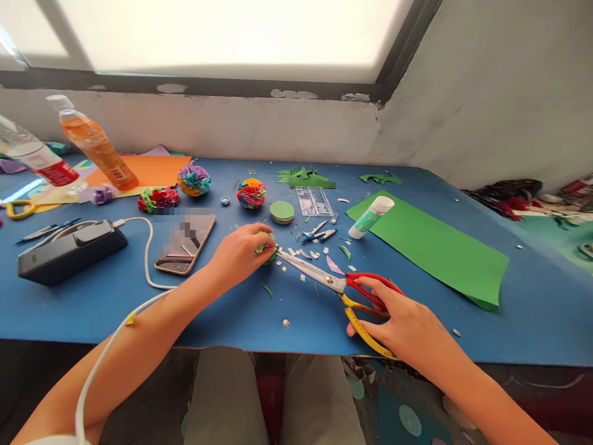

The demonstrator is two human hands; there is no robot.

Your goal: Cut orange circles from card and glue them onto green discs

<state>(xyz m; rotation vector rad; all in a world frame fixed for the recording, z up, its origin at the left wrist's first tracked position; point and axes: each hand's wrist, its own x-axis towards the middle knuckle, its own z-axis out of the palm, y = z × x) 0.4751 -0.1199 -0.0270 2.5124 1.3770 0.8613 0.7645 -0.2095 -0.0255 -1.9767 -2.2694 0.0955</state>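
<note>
My left hand (241,250) is closed around a small green paper piece (267,250) just above the blue table (231,303). My right hand (403,321) grips the red and yellow handles of a pair of scissors (324,278). The blades are slightly apart and point left, with their tips at the green piece. Small paper snippets (301,253) lie scattered under and around the blades.
A green paper sheet (430,247) with a glue stick (370,216) lies right. Green paper discs (282,211), three colourful paper balls (251,193), a phone (185,243), a black power bank (69,250) with white cable, and two bottles (97,145) stand left and behind.
</note>
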